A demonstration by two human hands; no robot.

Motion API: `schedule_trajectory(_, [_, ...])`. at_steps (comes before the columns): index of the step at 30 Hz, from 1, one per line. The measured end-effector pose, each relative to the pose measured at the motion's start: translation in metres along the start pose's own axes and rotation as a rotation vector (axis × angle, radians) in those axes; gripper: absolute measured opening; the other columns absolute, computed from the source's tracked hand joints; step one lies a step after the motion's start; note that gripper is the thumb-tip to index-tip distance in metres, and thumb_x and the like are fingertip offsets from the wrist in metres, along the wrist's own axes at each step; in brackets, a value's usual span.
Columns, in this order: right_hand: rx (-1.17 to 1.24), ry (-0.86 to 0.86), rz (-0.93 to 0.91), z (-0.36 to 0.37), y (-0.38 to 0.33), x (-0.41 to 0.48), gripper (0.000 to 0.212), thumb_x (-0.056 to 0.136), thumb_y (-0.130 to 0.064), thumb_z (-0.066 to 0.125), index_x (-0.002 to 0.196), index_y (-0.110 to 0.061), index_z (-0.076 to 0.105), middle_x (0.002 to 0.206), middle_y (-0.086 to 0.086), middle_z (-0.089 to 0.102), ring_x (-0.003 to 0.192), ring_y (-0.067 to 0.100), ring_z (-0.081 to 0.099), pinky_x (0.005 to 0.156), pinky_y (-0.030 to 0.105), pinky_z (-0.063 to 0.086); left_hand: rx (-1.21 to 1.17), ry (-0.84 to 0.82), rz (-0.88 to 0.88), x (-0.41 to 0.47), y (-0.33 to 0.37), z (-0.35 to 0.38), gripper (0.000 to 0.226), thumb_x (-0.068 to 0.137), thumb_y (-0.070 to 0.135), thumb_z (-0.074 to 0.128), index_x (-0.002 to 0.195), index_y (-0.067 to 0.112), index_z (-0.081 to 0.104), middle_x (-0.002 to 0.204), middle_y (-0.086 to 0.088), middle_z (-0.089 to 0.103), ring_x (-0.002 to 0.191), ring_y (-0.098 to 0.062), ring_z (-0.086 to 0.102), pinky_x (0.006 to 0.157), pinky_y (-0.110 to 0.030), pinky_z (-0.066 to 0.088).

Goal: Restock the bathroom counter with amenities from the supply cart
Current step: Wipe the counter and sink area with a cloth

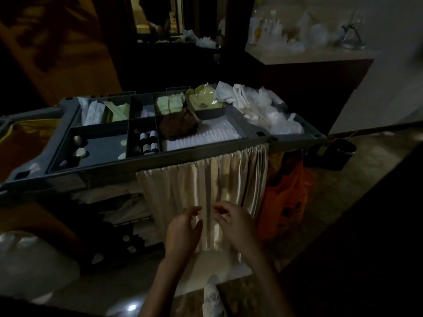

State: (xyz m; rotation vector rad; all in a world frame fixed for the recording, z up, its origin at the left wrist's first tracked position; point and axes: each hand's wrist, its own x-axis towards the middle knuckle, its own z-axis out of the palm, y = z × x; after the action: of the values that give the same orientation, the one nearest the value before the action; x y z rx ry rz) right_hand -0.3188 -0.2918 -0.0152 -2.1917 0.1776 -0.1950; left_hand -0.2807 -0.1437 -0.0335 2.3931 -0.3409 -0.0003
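Head view: a dim room is seen from above, with the supply cart (68,171) set across the middle and both hands held low in front of it.
Yellow sack (20,143): hung at the cart's left end.
Left compartment: a few small pale round items (80,153) are scattered on its dark floor.
Rear-left compartment: white and green packets (107,110) are stood on edge.
Middle compartment: small bottles (146,141) are packed together, well above the fingers and apart from them.
Brown bundle (179,128): laid on a white pad (206,136), just right of the bottles.
Left hand (183,232): the fingers are spread and loosely bent, and nothing is held. It is placed before the curtain's lower part; contact with the cloth cannot be told.
Cream curtain (201,179): hung in folds from the cart's front rim, behind the two hands.
Yellow sachets (203,99): heaped in a grey box at the tray's rear.
Right hand (231,221): the fingers are gently curled with the thumb near the forefinger, and nothing is seen to be held. It is just beside the left hand, not touching it.
White cloths (261,108): piled at the cart's right end.
Orange bag (286,202): hung below that end.
Dark bucket (338,154): stood on the floor to the right.
Bathroom counter (309,56): seen far back at upper right with blurred pale items on it, well away from both hands.
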Motion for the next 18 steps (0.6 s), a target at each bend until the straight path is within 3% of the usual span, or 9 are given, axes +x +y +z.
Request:
schedule_trajectory(7, [-0.039, 0.009, -0.078, -0.041, -0.011, 0.139, 0.017, 0.094, -0.026, 0.059, 0.109, -0.033, 0.063, 0.106, -0.016, 0.064, 0.099, -0.004, 0.057, 0.089, 0.02, 0.046, -0.13, 0.184, 0.009, 0.134, 0.025, -0.016, 0.031, 0.086, 0.015, 0.066, 0.117, 0.021, 0.063, 0.114, 0.003, 0.066, 0.103, -0.011, 0.061, 0.079, -0.018, 0.041])
schedule_trajectory(10, [-0.088, -0.005, -0.111, -0.036, -0.012, 0.179, 0.023, 0.093, -0.024, 0.06, 0.115, -0.026, 0.065, 0.111, -0.007, 0.066, 0.104, 0.006, 0.059, 0.092, 0.026, 0.047, -0.148, 0.221, -0.032, 0.164, 0.016, -0.017, 0.032, 0.085, 0.011, 0.066, 0.116, 0.019, 0.064, 0.115, 0.002, 0.065, 0.105, -0.012, 0.06, 0.085, -0.019, 0.043])
schedule_trajectory(14, [-0.099, -0.082, -0.237, -0.019, -0.022, 0.222, 0.028, 0.093, -0.025, 0.061, 0.121, -0.023, 0.063, 0.116, -0.006, 0.064, 0.11, 0.01, 0.057, 0.094, 0.024, 0.046, -0.146, 0.27, -0.069, 0.182, 0.002, -0.021, 0.033, 0.084, 0.008, 0.066, 0.114, 0.021, 0.065, 0.114, 0.007, 0.064, 0.104, -0.007, 0.059, 0.088, -0.022, 0.048])
schedule_trajectory(18, [-0.15, -0.153, -0.316, 0.003, -0.033, 0.27, 0.034, 0.093, -0.027, 0.061, 0.127, -0.022, 0.059, 0.125, -0.004, 0.06, 0.116, 0.013, 0.052, 0.093, 0.023, 0.04, -0.114, 0.326, -0.149, 0.201, -0.015, -0.03, 0.042, 0.084, 0.002, 0.065, 0.122, 0.02, 0.061, 0.109, 0.01, 0.06, 0.096, -0.004, 0.061, 0.076, -0.008, 0.044])
